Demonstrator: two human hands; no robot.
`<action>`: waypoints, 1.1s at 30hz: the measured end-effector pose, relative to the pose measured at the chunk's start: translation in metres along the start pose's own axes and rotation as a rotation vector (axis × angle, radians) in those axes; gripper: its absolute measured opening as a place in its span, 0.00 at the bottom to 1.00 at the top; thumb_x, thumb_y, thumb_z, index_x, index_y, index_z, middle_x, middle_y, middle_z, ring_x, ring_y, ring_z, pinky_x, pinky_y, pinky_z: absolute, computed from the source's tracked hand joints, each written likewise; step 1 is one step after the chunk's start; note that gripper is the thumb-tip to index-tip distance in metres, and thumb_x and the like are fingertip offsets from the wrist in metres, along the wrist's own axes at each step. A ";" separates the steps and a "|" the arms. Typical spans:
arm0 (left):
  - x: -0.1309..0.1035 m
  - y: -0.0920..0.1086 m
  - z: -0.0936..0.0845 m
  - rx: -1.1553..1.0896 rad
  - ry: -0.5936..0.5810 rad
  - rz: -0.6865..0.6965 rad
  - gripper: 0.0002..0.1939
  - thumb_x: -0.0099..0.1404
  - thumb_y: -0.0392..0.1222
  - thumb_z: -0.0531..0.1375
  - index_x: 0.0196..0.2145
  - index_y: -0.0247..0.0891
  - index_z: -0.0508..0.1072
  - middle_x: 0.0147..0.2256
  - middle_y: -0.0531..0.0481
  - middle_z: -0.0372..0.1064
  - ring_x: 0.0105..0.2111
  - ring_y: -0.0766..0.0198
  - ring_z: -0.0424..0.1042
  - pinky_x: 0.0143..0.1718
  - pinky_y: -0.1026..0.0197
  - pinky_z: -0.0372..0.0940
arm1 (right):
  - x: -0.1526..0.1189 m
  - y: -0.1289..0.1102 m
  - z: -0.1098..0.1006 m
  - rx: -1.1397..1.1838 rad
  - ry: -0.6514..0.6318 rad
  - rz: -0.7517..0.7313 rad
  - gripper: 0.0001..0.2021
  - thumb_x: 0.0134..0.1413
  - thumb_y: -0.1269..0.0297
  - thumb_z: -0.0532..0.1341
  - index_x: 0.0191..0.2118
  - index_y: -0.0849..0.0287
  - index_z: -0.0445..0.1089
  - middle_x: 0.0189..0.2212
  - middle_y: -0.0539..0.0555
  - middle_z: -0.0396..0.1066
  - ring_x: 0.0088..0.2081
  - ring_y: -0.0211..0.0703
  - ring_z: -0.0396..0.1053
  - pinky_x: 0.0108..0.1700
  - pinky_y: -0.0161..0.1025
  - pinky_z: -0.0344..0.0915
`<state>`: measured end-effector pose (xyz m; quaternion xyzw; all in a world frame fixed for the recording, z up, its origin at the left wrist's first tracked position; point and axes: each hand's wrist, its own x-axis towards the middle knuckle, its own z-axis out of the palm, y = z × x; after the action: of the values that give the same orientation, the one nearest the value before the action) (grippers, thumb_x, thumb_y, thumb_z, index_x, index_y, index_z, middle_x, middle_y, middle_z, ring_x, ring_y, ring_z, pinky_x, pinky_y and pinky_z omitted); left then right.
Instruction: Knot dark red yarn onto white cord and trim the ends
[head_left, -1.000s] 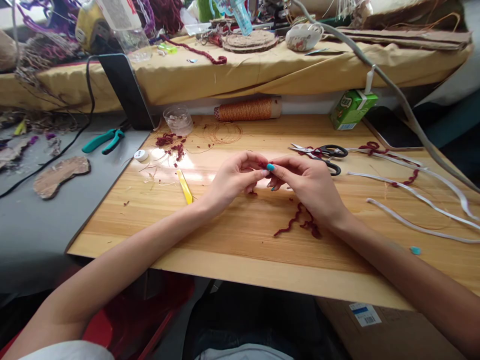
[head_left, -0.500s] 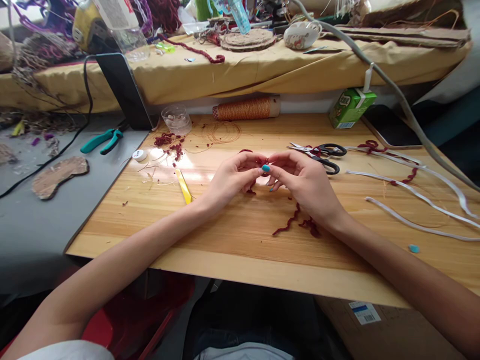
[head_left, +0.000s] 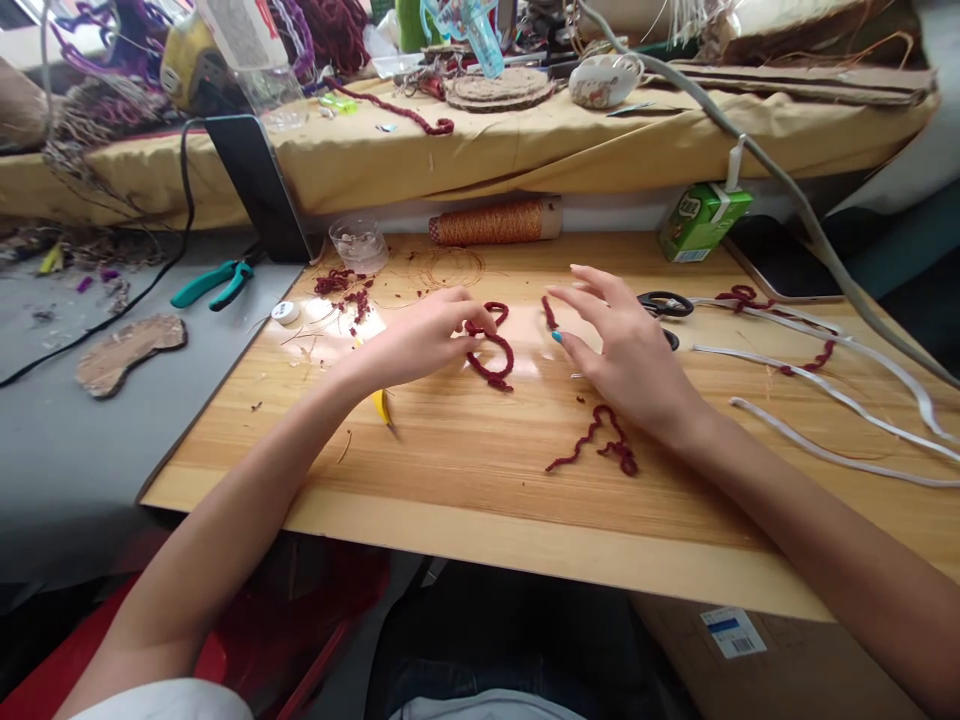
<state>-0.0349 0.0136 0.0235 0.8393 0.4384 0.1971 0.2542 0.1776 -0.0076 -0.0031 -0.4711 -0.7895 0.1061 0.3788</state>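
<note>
Bent fingers of my left hand (head_left: 427,335) close on a dark red fuzzy cord (head_left: 511,355), which curls in loops on the wooden table to the right of the fingertips. My right hand (head_left: 626,345) is a little way off, fingers and thumb spread. A short dark red piece of cord (head_left: 550,313) shows by its index finger and thumb tip; it looks loose rather than gripped. Nearer me, below the right hand, lies a thin crinkled dark red yarn (head_left: 592,440). Black-handled scissors (head_left: 664,303) lie partly hidden behind the right hand.
White strips (head_left: 832,380) spread across the right side. At the back are an orange thread cone (head_left: 495,222), a clear cup (head_left: 358,245), a green drink carton (head_left: 703,222) and a phone (head_left: 780,255). Teal pliers (head_left: 214,285) lie left; a yellow-handled tool (head_left: 382,406) is by my left forearm.
My hands, which met in the middle over the cord, have moved apart. The left went left with the cord, and the right hand's fingers spread. The cord's loops now show on the table.
</note>
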 end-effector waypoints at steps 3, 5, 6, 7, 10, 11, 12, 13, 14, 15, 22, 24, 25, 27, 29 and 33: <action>-0.002 -0.006 0.000 0.162 -0.002 -0.011 0.09 0.58 0.41 0.55 0.36 0.37 0.68 0.36 0.48 0.62 0.38 0.62 0.61 0.40 0.59 0.57 | -0.002 -0.002 0.001 -0.121 0.011 -0.089 0.14 0.53 0.71 0.53 0.45 0.57 0.66 0.47 0.59 0.61 0.50 0.50 0.59 0.49 0.52 0.59; 0.000 -0.010 0.004 0.231 0.059 -0.035 0.11 0.58 0.43 0.55 0.38 0.36 0.67 0.37 0.47 0.61 0.38 0.62 0.61 0.41 0.58 0.56 | -0.003 -0.005 0.003 -0.132 -0.006 -0.134 0.13 0.54 0.69 0.52 0.45 0.57 0.67 0.40 0.58 0.64 0.44 0.47 0.63 0.46 0.48 0.61; 0.001 -0.012 0.007 0.262 0.080 -0.037 0.11 0.58 0.43 0.55 0.38 0.36 0.67 0.37 0.47 0.61 0.38 0.61 0.61 0.41 0.58 0.56 | -0.004 -0.007 0.004 -0.137 -0.030 -0.173 0.13 0.55 0.69 0.52 0.44 0.57 0.67 0.38 0.58 0.65 0.41 0.46 0.63 0.44 0.47 0.62; 0.002 -0.013 0.010 0.287 0.091 -0.030 0.10 0.58 0.42 0.55 0.36 0.36 0.68 0.36 0.46 0.61 0.37 0.61 0.61 0.40 0.58 0.56 | -0.006 -0.009 0.006 -0.150 -0.067 -0.224 0.13 0.55 0.68 0.51 0.44 0.57 0.67 0.37 0.57 0.65 0.40 0.45 0.62 0.44 0.46 0.62; 0.005 -0.013 0.014 0.254 0.140 0.014 0.07 0.58 0.40 0.54 0.31 0.35 0.69 0.34 0.47 0.61 0.35 0.64 0.61 0.38 0.60 0.57 | -0.008 -0.016 0.011 -0.232 -0.185 -0.358 0.12 0.55 0.66 0.52 0.41 0.58 0.70 0.39 0.58 0.65 0.42 0.47 0.59 0.45 0.45 0.60; 0.006 -0.011 0.013 0.194 0.194 0.027 0.06 0.59 0.40 0.55 0.30 0.35 0.69 0.33 0.47 0.62 0.34 0.65 0.61 0.37 0.61 0.57 | -0.009 -0.017 0.011 -0.261 -0.207 -0.368 0.12 0.55 0.64 0.52 0.40 0.58 0.71 0.39 0.59 0.65 0.43 0.48 0.58 0.45 0.45 0.60; 0.006 -0.008 0.012 0.108 0.260 0.036 0.06 0.58 0.40 0.55 0.30 0.35 0.70 0.33 0.48 0.63 0.32 0.66 0.62 0.36 0.63 0.57 | -0.009 -0.019 0.012 -0.288 -0.212 -0.357 0.13 0.56 0.63 0.52 0.38 0.58 0.72 0.40 0.59 0.64 0.43 0.48 0.57 0.46 0.46 0.60; 0.005 -0.005 0.009 0.000 0.322 0.040 0.06 0.58 0.40 0.55 0.30 0.35 0.70 0.32 0.48 0.64 0.31 0.68 0.62 0.34 0.64 0.58 | -0.008 -0.019 0.011 -0.317 -0.203 -0.332 0.13 0.56 0.62 0.51 0.35 0.58 0.73 0.39 0.60 0.64 0.43 0.49 0.57 0.46 0.46 0.59; 0.005 -0.001 0.006 -0.124 0.373 0.040 0.06 0.58 0.40 0.56 0.31 0.35 0.70 0.31 0.49 0.65 0.29 0.69 0.62 0.31 0.66 0.58 | -0.008 -0.019 0.009 -0.348 -0.184 -0.300 0.14 0.56 0.61 0.51 0.33 0.59 0.73 0.39 0.60 0.64 0.43 0.49 0.57 0.46 0.46 0.59; 0.004 0.002 0.004 -0.251 0.409 0.036 0.07 0.59 0.41 0.55 0.32 0.35 0.69 0.30 0.50 0.65 0.27 0.71 0.62 0.28 0.67 0.58 | -0.007 -0.018 0.007 -0.383 -0.163 -0.262 0.16 0.56 0.61 0.50 0.31 0.60 0.73 0.38 0.60 0.64 0.42 0.48 0.57 0.45 0.47 0.58; -0.001 0.015 -0.002 -0.766 0.407 0.005 0.08 0.58 0.41 0.57 0.34 0.36 0.69 0.23 0.53 0.64 0.18 0.76 0.60 0.17 0.71 0.53 | -0.002 -0.013 -0.004 -0.306 -0.035 -0.009 0.14 0.55 0.60 0.52 0.36 0.63 0.70 0.32 0.57 0.63 0.36 0.43 0.62 0.40 0.40 0.59; -0.002 0.017 -0.002 -0.811 0.379 0.005 0.09 0.57 0.41 0.57 0.37 0.39 0.69 0.22 0.54 0.64 0.18 0.75 0.62 0.16 0.71 0.52 | -0.003 -0.014 -0.001 -0.216 -0.099 -0.027 0.14 0.54 0.59 0.54 0.42 0.61 0.68 0.35 0.56 0.64 0.34 0.41 0.64 0.38 0.38 0.60; -0.003 0.018 -0.003 -0.830 0.379 0.012 0.10 0.58 0.41 0.57 0.39 0.40 0.69 0.23 0.54 0.65 0.18 0.75 0.62 0.16 0.71 0.52 | -0.003 -0.015 0.001 -0.206 -0.153 -0.035 0.15 0.54 0.58 0.54 0.44 0.60 0.67 0.36 0.55 0.66 0.35 0.41 0.64 0.37 0.38 0.59; -0.004 0.019 -0.005 -0.860 0.396 0.039 0.10 0.59 0.41 0.55 0.39 0.41 0.69 0.24 0.54 0.66 0.18 0.75 0.62 0.15 0.71 0.52 | -0.004 -0.016 0.004 -0.254 -0.241 -0.026 0.14 0.55 0.59 0.52 0.45 0.58 0.66 0.37 0.54 0.68 0.36 0.42 0.65 0.35 0.37 0.58; -0.006 0.019 -0.007 -0.876 0.417 0.068 0.10 0.60 0.40 0.53 0.37 0.40 0.71 0.27 0.53 0.67 0.18 0.76 0.61 0.15 0.70 0.53 | -0.005 -0.016 0.006 -0.360 -0.257 0.010 0.13 0.56 0.61 0.51 0.43 0.59 0.66 0.38 0.54 0.69 0.37 0.44 0.66 0.31 0.37 0.57; -0.006 0.021 -0.006 -0.825 0.483 0.111 0.12 0.57 0.34 0.51 0.37 0.40 0.72 0.30 0.52 0.69 0.19 0.75 0.62 0.17 0.69 0.56 | -0.003 -0.015 0.001 -0.575 -0.213 0.059 0.12 0.55 0.61 0.51 0.40 0.61 0.66 0.39 0.58 0.68 0.37 0.47 0.65 0.25 0.37 0.51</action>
<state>-0.0278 -0.0003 0.0403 0.6208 0.3249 0.5570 0.4460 0.1682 -0.0182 0.0025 -0.5677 -0.8085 -0.0619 0.1418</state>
